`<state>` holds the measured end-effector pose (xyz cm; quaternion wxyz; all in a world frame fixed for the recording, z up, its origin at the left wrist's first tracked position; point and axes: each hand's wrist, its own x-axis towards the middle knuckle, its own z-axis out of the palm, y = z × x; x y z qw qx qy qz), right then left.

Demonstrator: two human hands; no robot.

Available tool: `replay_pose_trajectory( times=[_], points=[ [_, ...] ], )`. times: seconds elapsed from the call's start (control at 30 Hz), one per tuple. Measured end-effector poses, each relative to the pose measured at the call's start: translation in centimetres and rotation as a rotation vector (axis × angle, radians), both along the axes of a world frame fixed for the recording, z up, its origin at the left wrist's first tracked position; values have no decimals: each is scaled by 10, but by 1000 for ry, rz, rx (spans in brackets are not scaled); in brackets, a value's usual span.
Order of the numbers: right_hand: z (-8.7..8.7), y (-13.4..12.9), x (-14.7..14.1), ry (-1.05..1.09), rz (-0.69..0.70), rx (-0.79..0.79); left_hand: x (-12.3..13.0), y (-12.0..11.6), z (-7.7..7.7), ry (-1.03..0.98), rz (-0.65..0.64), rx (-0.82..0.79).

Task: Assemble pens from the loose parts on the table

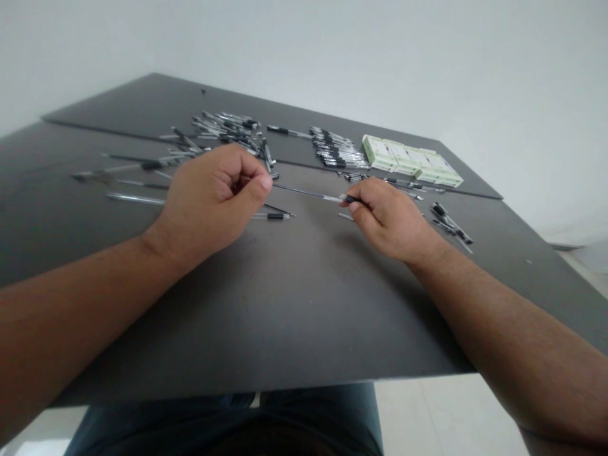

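Between my two hands stretches a thin pen refill point(304, 190), held above the table. The thumb and fingertips of my left hand point(213, 199) are pinched on its left end. At the other end, my right hand point(392, 218) is closed on a pen barrel point(350, 199) with a dark grip and a clear tip. The refill meets this tip; how far it goes inside is hidden by my fingers. Beneath and beside my left hand lie loose pen parts, among them a clear piece with a black grip point(275, 216).
On the dark grey table point(285, 316), a heap of pen parts point(225, 130) lies behind my left hand. Farther right are a row of pens point(337, 149) and several pale green boxes point(411, 158). More pen parts point(451, 225) lie right of my right hand. A seam crosses the tabletop.
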<state>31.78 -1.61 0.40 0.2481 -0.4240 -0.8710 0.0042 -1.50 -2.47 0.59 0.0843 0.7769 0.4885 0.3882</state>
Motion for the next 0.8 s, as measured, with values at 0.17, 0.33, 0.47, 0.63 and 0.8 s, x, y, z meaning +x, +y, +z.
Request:
replay_pose_trajectory(
  times=[0.17,0.33,0.47,0.63,0.8],
  points=[
    [-4,3,3,38,28,32,0,6,-8,-120,32,82],
    [-6,6,6,61,41,41,0,5,-7,-117,35,54],
    [-7,5,5,55,53,43,1,4,-4,-93,35,26],
    [-6,5,4,47,48,30,1,1,-1,-56,47,-8],
    [-6,5,4,51,47,32,1,1,-1,-79,38,-21]
  ],
)
